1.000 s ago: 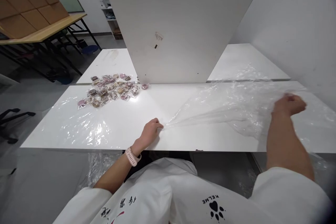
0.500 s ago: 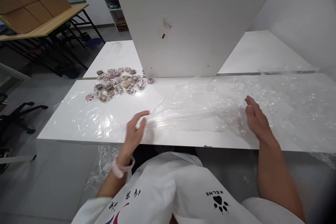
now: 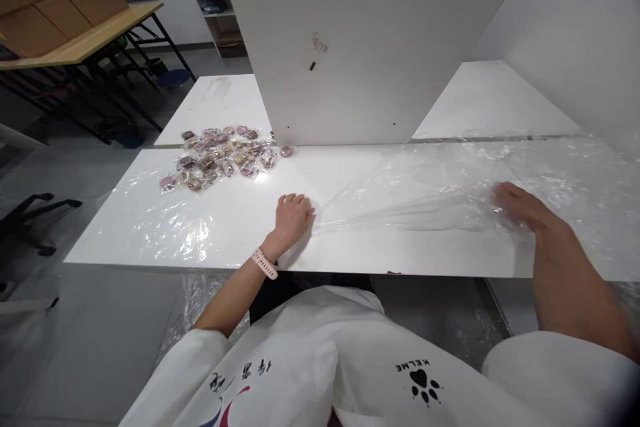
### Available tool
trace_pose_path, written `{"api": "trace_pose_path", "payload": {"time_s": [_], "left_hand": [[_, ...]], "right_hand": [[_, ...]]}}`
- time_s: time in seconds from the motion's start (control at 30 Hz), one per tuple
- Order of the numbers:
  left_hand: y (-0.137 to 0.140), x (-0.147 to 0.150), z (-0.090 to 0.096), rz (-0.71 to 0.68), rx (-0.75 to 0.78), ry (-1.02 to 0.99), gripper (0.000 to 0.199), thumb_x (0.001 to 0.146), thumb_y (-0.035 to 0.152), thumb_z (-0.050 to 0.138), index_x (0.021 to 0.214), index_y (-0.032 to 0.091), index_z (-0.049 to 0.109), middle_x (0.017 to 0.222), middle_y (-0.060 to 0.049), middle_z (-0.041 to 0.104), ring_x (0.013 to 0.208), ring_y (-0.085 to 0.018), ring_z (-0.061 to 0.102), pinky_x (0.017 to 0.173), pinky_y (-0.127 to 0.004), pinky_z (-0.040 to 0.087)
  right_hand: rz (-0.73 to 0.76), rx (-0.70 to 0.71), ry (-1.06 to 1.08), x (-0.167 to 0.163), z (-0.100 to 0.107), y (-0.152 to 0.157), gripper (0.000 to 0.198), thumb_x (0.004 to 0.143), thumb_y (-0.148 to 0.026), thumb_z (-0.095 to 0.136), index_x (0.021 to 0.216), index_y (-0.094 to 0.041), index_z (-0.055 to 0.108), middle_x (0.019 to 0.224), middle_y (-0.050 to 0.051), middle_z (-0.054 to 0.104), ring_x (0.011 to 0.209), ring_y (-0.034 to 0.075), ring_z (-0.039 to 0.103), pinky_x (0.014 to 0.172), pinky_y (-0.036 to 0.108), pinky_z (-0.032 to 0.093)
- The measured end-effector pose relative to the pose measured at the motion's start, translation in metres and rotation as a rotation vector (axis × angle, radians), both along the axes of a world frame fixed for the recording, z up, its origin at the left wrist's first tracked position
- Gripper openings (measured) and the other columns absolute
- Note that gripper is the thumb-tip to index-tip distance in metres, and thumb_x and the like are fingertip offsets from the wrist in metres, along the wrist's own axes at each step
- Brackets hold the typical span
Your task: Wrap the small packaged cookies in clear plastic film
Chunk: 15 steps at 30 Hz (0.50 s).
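Clear plastic film (image 3: 425, 187), glossy and wrinkled, over a smooth, shiny white tabletop (image 3: 360, 257).
Small packets (image 3: 220, 153): glinting transparent plastic. Upright panel (image 3: 370, 33): smooth, low sheen; paper-like label (image 3: 320, 43). Shirt (image 3: 300, 340): matt white cloth. Wristband (image 3: 265, 263): smooth, rubbery-looking. Across the room, table (image 3: 110, 30): wood-look top, dark metal-looking legs; boxes (image 3: 50, 20): dull brown cardboard.

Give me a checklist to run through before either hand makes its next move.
1. Left hand at the narrow end of the film: ok.
2. Left fingers firmly pinching that end: cannot tell; the grip is hidden.
3. Right hand at the wider part of the film: ok.
4. Right fingers' hold: cannot tell; they are blurred.
5. Film smooth between the hands: not ok; creases run toward the left hand.
6. Packets clear of both hands: ok.
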<state>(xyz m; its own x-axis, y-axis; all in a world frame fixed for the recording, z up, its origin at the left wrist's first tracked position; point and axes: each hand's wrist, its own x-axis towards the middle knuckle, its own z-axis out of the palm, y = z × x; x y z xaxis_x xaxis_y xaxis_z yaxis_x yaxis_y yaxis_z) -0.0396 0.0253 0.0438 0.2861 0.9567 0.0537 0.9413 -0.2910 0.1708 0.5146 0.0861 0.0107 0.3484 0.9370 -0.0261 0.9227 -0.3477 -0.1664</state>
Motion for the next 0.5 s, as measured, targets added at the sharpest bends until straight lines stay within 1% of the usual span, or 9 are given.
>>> {"api": "trace_pose_path", "payload": {"time_s": [0.07,0.13,0.17,0.2,0.23,0.3,0.4,0.43,0.5], "left_hand": [[0.0,0.02,0.003,-0.137,0.03,-0.045,0.036,0.102,0.036,0.04,0.128,0.019,0.059,0.139,-0.012,0.059,0.131,-0.029,0.05,0.109,-0.048,0.038],[0.002,0.035,0.002,-0.307,0.018,-0.035,0.036,0.102,0.043,0.043,0.125,0.02,0.059,0.139,-0.01,0.058,0.128,-0.028,0.051,0.106,-0.045,0.039],[0.001,0.037,0.0,-0.353,0.004,-0.007,0.036,0.101,0.045,0.045,0.123,0.02,0.059,0.137,-0.01,0.059,0.124,-0.027,0.052,0.104,-0.044,0.04],[-0.003,0.033,-0.001,-0.361,-0.006,0.027,0.036,0.1,0.046,0.047,0.121,0.02,0.059,0.135,-0.01,0.059,0.12,-0.027,0.054,0.101,-0.043,0.041],[-0.008,0.025,-0.002,-0.34,-0.009,0.061,0.036,0.099,0.046,0.048,0.12,0.019,0.058,0.133,-0.011,0.06,0.117,-0.027,0.055,0.098,-0.043,0.042],[-0.028,0.001,-0.002,-0.266,-0.002,0.118,0.036,0.099,0.045,0.048,0.12,0.017,0.058,0.133,-0.012,0.059,0.115,-0.028,0.056,0.093,-0.043,0.043],[-0.067,-0.039,0.008,-0.195,-0.022,0.171,0.034,0.1,0.044,0.047,0.119,0.018,0.059,0.13,-0.013,0.062,0.113,-0.028,0.059,0.089,-0.042,0.044],[-0.078,-0.049,0.015,-0.17,-0.053,0.181,0.035,0.1,0.045,0.046,0.115,0.018,0.061,0.124,-0.013,0.065,0.108,-0.028,0.061,0.087,-0.041,0.044],[-0.092,-0.062,0.03,-0.105,-0.159,0.191,0.042,0.101,0.051,0.041,0.105,0.018,0.066,0.101,-0.011,0.071,0.089,-0.026,0.066,0.084,-0.041,0.046]], "right_hand": [[0.031,-0.046,0.098,-0.016,-0.006,-0.003,0.06,0.097,-0.046,0.039,0.145,-0.013,0.054,0.146,0.019,0.054,0.132,0.022,0.053,0.097,0.029,0.047],[0.027,-0.069,0.205,-0.026,-0.007,-0.01,0.061,0.098,-0.051,0.035,0.148,-0.019,0.051,0.153,0.014,0.046,0.139,0.021,0.046,0.104,0.028,0.042],[-0.002,-0.081,0.263,-0.028,-0.005,-0.014,0.062,0.098,-0.055,0.033,0.149,-0.022,0.049,0.156,0.013,0.043,0.14,0.021,0.044,0.106,0.029,0.041],[-0.051,-0.091,0.315,-0.026,-0.002,-0.017,0.064,0.097,-0.059,0.032,0.15,-0.026,0.048,0.157,0.012,0.041,0.141,0.023,0.042,0.106,0.032,0.041],[-0.11,-0.101,0.355,-0.022,0.001,-0.02,0.066,0.097,-0.062,0.031,0.151,-0.028,0.047,0.158,0.012,0.04,0.142,0.025,0.041,0.106,0.034,0.041],[-0.214,-0.103,0.383,-0.007,0.007,-0.023,0.065,0.096,-0.061,0.031,0.15,-0.029,0.048,0.157,0.012,0.041,0.14,0.027,0.042,0.104,0.037,0.041],[-0.303,-0.065,0.374,0.017,0.012,-0.018,0.061,0.094,-0.056,0.036,0.146,-0.027,0.053,0.148,0.015,0.051,0.128,0.029,0.051,0.098,0.04,0.043],[-0.31,-0.045,0.354,0.022,0.013,-0.015,0.061,0.093,-0.055,0.039,0.144,-0.026,0.055,0.144,0.015,0.054,0.123,0.029,0.055,0.096,0.04,0.044],[-0.265,-0.014,0.248,0.025,0.015,-0.006,0.063,0.09,-0.054,0.042,0.143,-0.023,0.055,0.136,0.017,0.06,0.114,0.029,0.058,0.092,0.04,0.044]]}}
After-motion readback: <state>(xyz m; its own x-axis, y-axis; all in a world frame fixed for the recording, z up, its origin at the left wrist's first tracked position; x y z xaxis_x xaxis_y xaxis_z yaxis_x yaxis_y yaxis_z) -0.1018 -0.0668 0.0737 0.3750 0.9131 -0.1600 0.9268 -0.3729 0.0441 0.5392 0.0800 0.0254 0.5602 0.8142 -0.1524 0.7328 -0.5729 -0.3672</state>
